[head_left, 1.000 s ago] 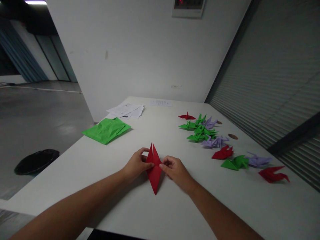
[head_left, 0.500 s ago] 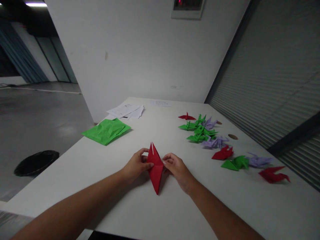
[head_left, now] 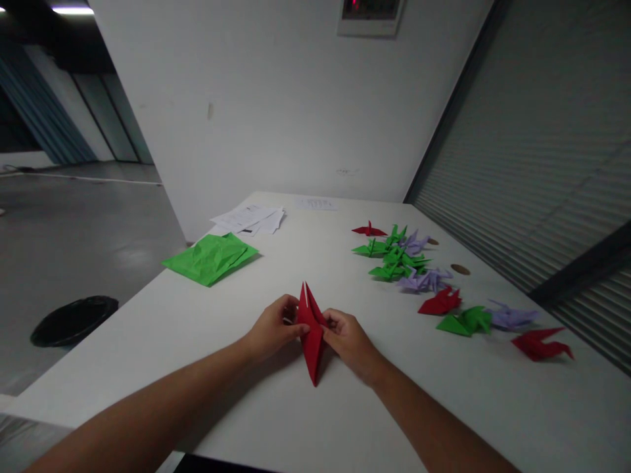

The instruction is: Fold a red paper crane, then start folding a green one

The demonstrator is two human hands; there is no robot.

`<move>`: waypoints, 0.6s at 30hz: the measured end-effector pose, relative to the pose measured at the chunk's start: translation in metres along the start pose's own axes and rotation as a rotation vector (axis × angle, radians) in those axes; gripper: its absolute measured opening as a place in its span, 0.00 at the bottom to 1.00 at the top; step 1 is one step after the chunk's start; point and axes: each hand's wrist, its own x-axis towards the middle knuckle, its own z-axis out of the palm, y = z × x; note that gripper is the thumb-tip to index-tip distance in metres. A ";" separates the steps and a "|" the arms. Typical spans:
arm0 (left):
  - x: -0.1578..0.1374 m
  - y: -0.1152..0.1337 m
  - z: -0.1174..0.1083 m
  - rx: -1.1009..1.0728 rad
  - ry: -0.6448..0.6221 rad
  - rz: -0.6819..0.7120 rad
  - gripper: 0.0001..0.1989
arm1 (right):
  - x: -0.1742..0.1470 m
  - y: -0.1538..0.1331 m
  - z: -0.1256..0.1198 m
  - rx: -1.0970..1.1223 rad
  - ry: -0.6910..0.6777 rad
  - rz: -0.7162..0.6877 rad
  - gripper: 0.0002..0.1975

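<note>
A folded red origami paper (head_left: 311,341), long and diamond-shaped with a split upper point, is held just in front of me over the white table (head_left: 236,407). My left hand (head_left: 277,328) grips its left side, thumb on the front face and fingers behind. On the right edge, my right hand (head_left: 349,338) pinches the paper between thumb and fingers, and the right flap is bent inward there. The fingertips behind the paper are partly hidden.
Several green paper cranes (head_left: 394,263) stand at the right with purple cranes (head_left: 424,280) and red cranes (head_left: 539,345). Green paper sheets (head_left: 211,257) lie at the left, before white printed sheets (head_left: 249,217). A black-lined bin (head_left: 73,320) stands beyond the left edge.
The red paper has shifted slightly right and turned, looking narrower with its right flap bent. My right hand has closed onto its right edge; my left hand moved a little right with it.
</note>
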 end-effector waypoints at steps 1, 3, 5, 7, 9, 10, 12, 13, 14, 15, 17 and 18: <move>0.000 0.000 0.000 -0.011 0.016 -0.003 0.22 | 0.000 0.000 -0.001 -0.027 0.013 -0.021 0.16; 0.000 0.001 0.000 -0.066 0.002 -0.001 0.22 | -0.001 0.001 -0.001 -0.078 0.039 -0.055 0.14; 0.000 0.004 0.001 -0.101 -0.053 0.011 0.21 | -0.001 0.000 -0.002 -0.114 0.051 -0.073 0.13; -0.001 0.007 0.001 -0.099 -0.088 0.023 0.20 | -0.002 -0.001 -0.002 -0.143 0.054 -0.077 0.12; -0.002 0.009 0.001 -0.078 -0.099 0.015 0.19 | -0.002 -0.002 -0.001 -0.160 0.051 -0.075 0.12; -0.002 0.010 0.001 -0.070 -0.101 0.004 0.18 | -0.002 -0.002 -0.001 -0.162 0.048 -0.073 0.12; -0.003 0.010 0.001 -0.056 -0.103 -0.020 0.18 | -0.002 -0.001 0.000 -0.160 0.041 -0.069 0.12; -0.003 0.010 0.001 -0.050 -0.100 -0.026 0.18 | -0.002 -0.001 0.000 -0.159 0.041 -0.067 0.12; -0.003 0.010 0.002 -0.051 -0.097 -0.029 0.19 | -0.002 0.000 0.000 -0.159 0.043 -0.065 0.12; -0.003 0.010 0.002 -0.064 -0.095 -0.029 0.19 | -0.002 0.001 0.001 -0.159 0.044 -0.063 0.12; -0.004 0.011 0.002 -0.121 -0.107 -0.034 0.19 | -0.001 0.002 0.001 -0.155 0.046 -0.058 0.13; -0.004 0.012 0.002 -0.159 -0.119 -0.035 0.19 | -0.001 0.003 0.002 -0.153 0.046 -0.057 0.13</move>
